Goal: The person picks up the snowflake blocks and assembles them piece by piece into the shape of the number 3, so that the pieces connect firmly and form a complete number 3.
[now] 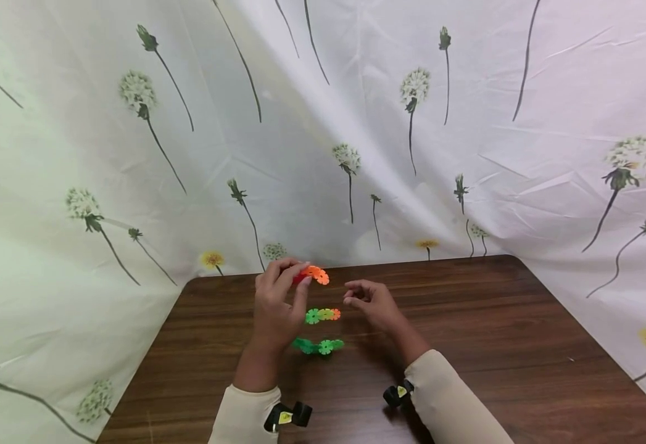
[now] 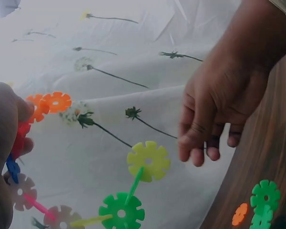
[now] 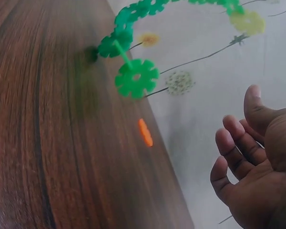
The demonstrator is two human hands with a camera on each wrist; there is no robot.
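Observation:
My left hand [image 1: 278, 302] pinches a chain of slotted, flower-shaped plastic discs between thumb and fingers. Orange discs [image 2: 56, 102] stick out past the fingertips, with red ones [image 2: 22, 136] at the grip. From there the chain runs down through blue, greyish and pink discs to yellow and green discs [image 2: 121, 213]. More green discs [image 1: 318, 346] show lower, over the table. To the right, my right hand [image 1: 375, 302] hovers with loosely bent fingers and nothing in them. Its palm and fingers [image 3: 252, 167] stand apart from the chain in the right wrist view.
The dark wood-grain table [image 1: 500, 345] spreads beneath both hands. A pale cloth [image 1: 300, 123] printed with dandelions hangs behind and at the sides. An orange disc [image 3: 145, 132], seen nearly edge-on, shows near the green discs. Black bands with small cameras [image 1: 295, 415] sit on the sleeves.

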